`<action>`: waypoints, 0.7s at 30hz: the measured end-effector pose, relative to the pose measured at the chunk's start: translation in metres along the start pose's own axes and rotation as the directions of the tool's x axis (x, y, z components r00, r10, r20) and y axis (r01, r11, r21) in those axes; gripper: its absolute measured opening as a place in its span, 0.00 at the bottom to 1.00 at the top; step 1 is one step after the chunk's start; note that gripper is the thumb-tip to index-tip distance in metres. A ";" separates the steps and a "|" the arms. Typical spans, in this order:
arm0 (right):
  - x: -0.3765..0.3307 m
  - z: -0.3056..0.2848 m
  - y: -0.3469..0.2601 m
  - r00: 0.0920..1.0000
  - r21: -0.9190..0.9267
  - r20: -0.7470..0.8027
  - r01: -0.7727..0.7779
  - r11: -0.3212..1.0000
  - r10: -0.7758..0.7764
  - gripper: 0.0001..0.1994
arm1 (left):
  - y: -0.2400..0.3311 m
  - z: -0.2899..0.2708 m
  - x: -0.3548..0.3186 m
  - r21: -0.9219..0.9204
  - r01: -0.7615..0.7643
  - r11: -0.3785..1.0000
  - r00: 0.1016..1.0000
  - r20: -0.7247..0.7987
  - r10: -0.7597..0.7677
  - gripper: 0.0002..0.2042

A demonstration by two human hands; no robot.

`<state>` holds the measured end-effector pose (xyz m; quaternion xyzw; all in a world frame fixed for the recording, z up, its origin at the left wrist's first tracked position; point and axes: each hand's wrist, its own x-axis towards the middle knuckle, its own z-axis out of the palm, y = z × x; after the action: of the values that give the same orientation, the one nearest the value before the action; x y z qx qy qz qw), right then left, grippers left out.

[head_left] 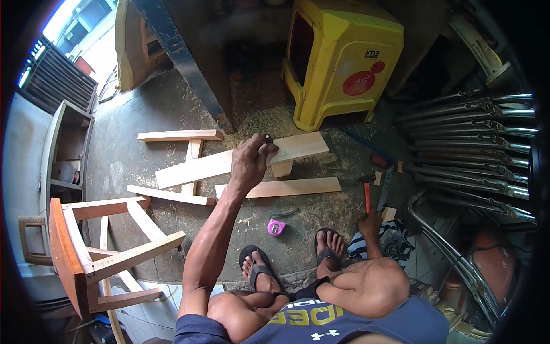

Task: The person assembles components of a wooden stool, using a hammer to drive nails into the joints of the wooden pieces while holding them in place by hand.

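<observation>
Pale wood is lying right under your left hand [250,163]: a long plank [240,159] is running slantwise across the concrete floor [132,166], and you are holding that hand just above its middle. Your thumb and fingertips are pressed together around a small dark object [267,138]; it is too small to tell what it is. Just past your fingertips the plank is resting on a short wooden block [282,168]. Toward your feet from those fingers, a second plank [286,187] is lying nearly level, and to their left a small frame of thin slats [182,166] is sitting partly under the long plank.

Your right hand [371,222] is reaching down past your knee and closing around the orange handle of a hammer [366,195], whose head is pointing away from you. Just beyond those fingers a handsaw [384,186] is lying on the floor.

Between your two hands, close to your sandalled feet, a pink tape measure [276,227] is sitting on the concrete. Sawdust is spreading beyond the planks, toward a yellow plastic stool [338,57]. Far off to the left of your left hand a wooden chair frame [97,252] is lying tipped on its side. To the right of your right hand, folded metal chairs [475,143] are stacked in a row.
</observation>
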<state>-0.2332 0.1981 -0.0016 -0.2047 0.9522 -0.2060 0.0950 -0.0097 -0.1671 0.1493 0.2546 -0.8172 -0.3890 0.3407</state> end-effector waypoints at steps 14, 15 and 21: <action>-0.001 -0.128 -0.126 0.978 0.531 0.208 -0.094 0.842 -0.023 0.12 | 0.000 0.004 0.009 -0.030 -0.033 0.999 0.998 0.054 0.035 0.03; -0.003 -0.142 -0.149 0.963 0.630 0.160 0.072 0.773 -0.219 0.12 | -0.002 0.001 0.011 0.018 -0.112 0.994 0.992 0.066 0.110 0.03; -0.022 -0.189 -0.250 0.625 0.277 0.143 0.719 0.637 -0.768 0.14 | -0.002 -0.009 0.008 0.114 -0.208 0.972 0.978 0.038 0.205 0.04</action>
<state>-0.1759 0.0668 0.2779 -0.5948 0.7366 -0.2908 0.1382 -0.0072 -0.1776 0.1550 0.1830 -0.8649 -0.3060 0.3532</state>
